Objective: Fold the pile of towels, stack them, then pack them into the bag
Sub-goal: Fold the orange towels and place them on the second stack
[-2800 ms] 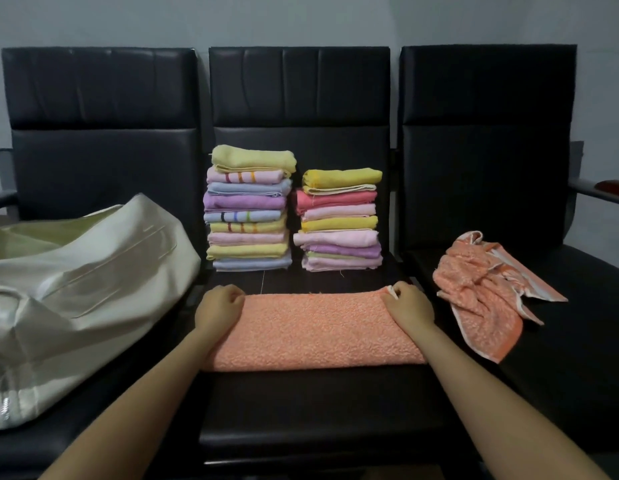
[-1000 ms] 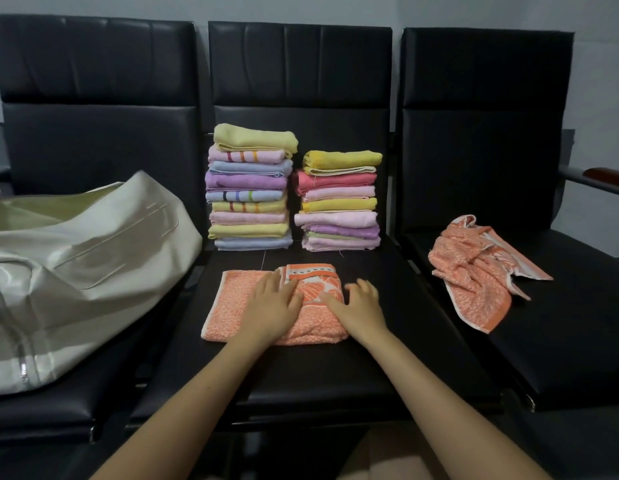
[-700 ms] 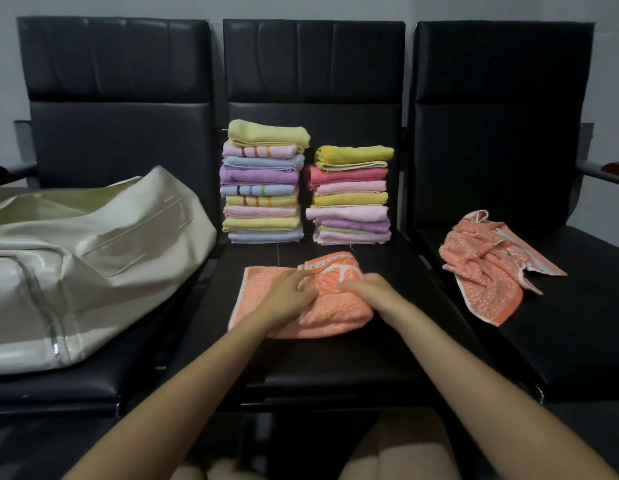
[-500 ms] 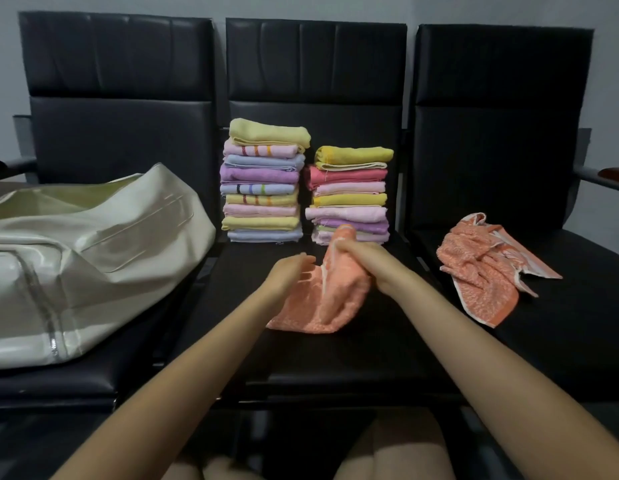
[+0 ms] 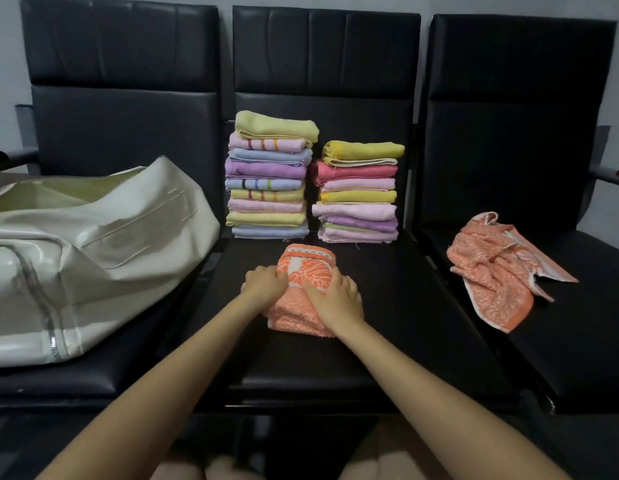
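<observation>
Left hand (image 5: pixel 264 285): yours, resting on the left edge of the folded towel (image 5: pixel 306 289); fingers curled over that edge, close together.
Right hand (image 5: pixel 336 299): yours, lying flat on the towel's right half; fingers straight and slightly spread, pressing down.
Folded towel: orange, a compact bundle on the middle seat (image 5: pixel 387 323), just in front of the 2 stacks, patterned border facing up at its far end.
Left stack (image 5: pixel 268 174): 9 folded towels, against the middle backrest, the taller of the 2.
Right stack (image 5: pixel 358 192): folded towels, just beside the left stack, yellow one on top.
Loose towel (image 5: pixel 498 268): orange, crumpled and unfolded on the right seat (image 5: pixel 578 323), well apart from your hands.
Bag (image 5: pixel 86 251): cream, on the left seat (image 5: pixel 58 379), slumped, its mouth open at the top.
</observation>
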Tool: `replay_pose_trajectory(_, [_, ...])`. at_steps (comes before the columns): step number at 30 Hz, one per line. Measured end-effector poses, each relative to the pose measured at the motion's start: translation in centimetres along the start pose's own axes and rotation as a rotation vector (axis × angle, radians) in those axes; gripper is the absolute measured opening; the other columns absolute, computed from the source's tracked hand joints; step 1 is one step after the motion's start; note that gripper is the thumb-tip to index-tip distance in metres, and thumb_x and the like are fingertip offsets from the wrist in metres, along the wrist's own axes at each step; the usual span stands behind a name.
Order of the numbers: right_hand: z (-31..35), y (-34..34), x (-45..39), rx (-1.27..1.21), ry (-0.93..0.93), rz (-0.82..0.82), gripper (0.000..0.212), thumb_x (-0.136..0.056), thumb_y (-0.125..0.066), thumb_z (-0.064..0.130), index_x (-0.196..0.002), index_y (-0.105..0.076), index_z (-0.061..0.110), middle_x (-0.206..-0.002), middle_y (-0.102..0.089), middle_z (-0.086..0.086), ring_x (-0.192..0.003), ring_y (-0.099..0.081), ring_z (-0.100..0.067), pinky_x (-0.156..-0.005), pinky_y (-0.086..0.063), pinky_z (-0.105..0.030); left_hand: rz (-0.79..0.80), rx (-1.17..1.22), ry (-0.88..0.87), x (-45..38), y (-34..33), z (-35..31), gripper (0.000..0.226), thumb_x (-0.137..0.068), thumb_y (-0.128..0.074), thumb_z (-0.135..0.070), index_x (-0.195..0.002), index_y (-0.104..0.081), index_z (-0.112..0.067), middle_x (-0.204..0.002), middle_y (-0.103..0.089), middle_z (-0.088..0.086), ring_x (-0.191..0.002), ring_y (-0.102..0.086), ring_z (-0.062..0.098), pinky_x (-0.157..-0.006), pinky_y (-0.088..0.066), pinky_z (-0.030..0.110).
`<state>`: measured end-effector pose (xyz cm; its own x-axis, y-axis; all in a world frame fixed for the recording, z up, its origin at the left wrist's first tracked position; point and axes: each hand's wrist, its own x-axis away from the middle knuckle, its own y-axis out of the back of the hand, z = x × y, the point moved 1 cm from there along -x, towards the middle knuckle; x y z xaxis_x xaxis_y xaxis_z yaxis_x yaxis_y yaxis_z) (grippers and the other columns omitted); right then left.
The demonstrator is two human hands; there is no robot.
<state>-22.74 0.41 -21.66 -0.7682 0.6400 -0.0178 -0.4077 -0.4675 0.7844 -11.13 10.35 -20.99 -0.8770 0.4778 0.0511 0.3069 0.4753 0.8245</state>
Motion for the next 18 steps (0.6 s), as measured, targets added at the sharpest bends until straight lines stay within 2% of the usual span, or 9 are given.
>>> replay_pose_trajectory(4, [-0.6,-0.5,-0.1,-0.025,-0.058,-0.086,0.089,-0.089,-0.042,0.068,-0.147,-0.031,0.001,-0.158,-0.023,-0.013,-0.148,-0.011,-0.026,-0.118,-0.018,-0.041,-0.155,-0.009,-0.056,0.9,-1.7,0.8,0.051,-0.101,-0.025,-0.036,-0.119,-0.064,-0.009,-0.134,-0.053,0.012,-0.123,-0.044,0.029,-0.103,-0.033,0.044])
replay_pose_trajectory(6, [-0.8,-0.2,-0.1,-0.034,-0.070,-0.079,0.089,-0.088,-0.043,0.069,-0.142,-0.040,-0.001,-0.154,-0.030,-0.014,-0.145,-0.019,-0.027,-0.116,-0.023,-0.040,-0.180,-0.010,-0.082,0.9,-1.9,1.0,0.053,-0.101,-0.025,-0.037,-0.112,-0.067,-0.006,-0.129,-0.057,0.011,-0.118,-0.047,0.028,-0.101,-0.036,0.044])
replay_pose_trajectory(9, [-0.8,0.2,0.1,-0.096,-0.059,0.002,0.082,-0.082,-0.052,0.069,-0.136,-0.051,0.007,-0.142,-0.045,-0.009,-0.134,-0.037,-0.025,-0.110,-0.033,-0.039,-0.179,0.001,-0.100,1.0,-1.7,1.1,0.054,-0.101,-0.025,-0.038,-0.103,-0.068,-0.006,-0.119,-0.061,0.012,-0.113,-0.050,0.029,-0.098,-0.038,0.044])
replay_pose_trajectory(11, [-0.9,0.8,0.4,-0.345,-0.073,0.060,0.072,-0.074,-0.066,0.063,-0.126,-0.059,0.015,-0.128,-0.058,-0.004,-0.119,-0.054,-0.022,-0.101,-0.046,-0.040,-0.179,0.003,-0.162,1.7,-1.4,0.9,0.056,-0.101,-0.025,-0.042,-0.086,-0.067,-0.009,-0.102,-0.066,0.010,-0.102,-0.056,0.029,-0.089,-0.043,0.043])
replay_pose_trajectory(12, [-1.1,1.2,0.8,-0.528,-0.078,0.090,0.062,-0.074,-0.073,0.052,-0.123,-0.059,0.017,-0.122,-0.063,-0.003,-0.110,-0.060,-0.019,-0.093,-0.051,-0.037,-0.158,0.031,-0.194,2.0,-1.3,0.9,0.057,-0.102,-0.026,-0.045,-0.077,-0.065,-0.010,-0.091,-0.066,0.008,-0.093,-0.059,0.027,-0.083,-0.045,0.041])
replay_pose_trajectory(13, [-1.2,1.8,1.0,-0.708,-0.079,0.135,0.051,-0.078,-0.076,0.037,-0.121,-0.058,0.017,-0.117,-0.065,-0.003,-0.103,-0.063,-0.016,-0.085,-0.053,-0.033,-0.124,0.072,-0.223,2.4,-1.1,0.7,0.060,-0.102,-0.026,-0.048,-0.075,-0.065,-0.012,-0.085,-0.066,0.005,-0.086,-0.062,0.024,-0.079,-0.048,0.041])
replay_pose_trajectory(15, [-1.3,3.5,1.7,-0.953,-0.058,0.211,0.044,-0.082,-0.073,0.013,-0.122,-0.056,0.014,-0.111,-0.067,-0.004,-0.097,-0.066,-0.016,-0.074,-0.053,-0.027,-0.016,0.238,-0.239,3.5,-0.5,-0.2,0.061,-0.099,-0.029,-0.058,-0.086,-0.070,-0.015,-0.088,-0.070,0.002,-0.082,-0.066,0.018,-0.081,-0.052,0.041])
replay_pose_trajectory(16, [-1.3,4.6,1.9,-1.004,-0.034,0.243,0.042,-0.083,-0.072,0.008,-0.122,-0.055,0.015,-0.111,-0.067,-0.006,-0.097,-0.066,-0.018,-0.072,-0.054,-0.026,0.070,0.404,-0.204,4.0,-0.2,-0.9,0.059,-0.096,-0.033,-0.063,-0.097,-0.071,-0.018,-0.096,-0.072,0.002,-0.087,-0.067,0.016,-0.087,-0.053,0.039])
replay_pose_trajectory(18, [-0.9,7.2,1.9,-1.025,0.013,0.326,0.037,-0.084,-0.070,0.006,-0.116,-0.056,0.019,-0.112,-0.067,-0.007,-0.099,-0.067,-0.020,-0.072,-0.055,-0.028,0.396,0.913,-0.084,5.0,0.5,-2.7,0.056,-0.090,-0.043,-0.065,-0.115,-0.064,-0.020,-0.116,-0.069,0.008,-0.102,-0.068,0.021,-0.096,-0.050,0.040])
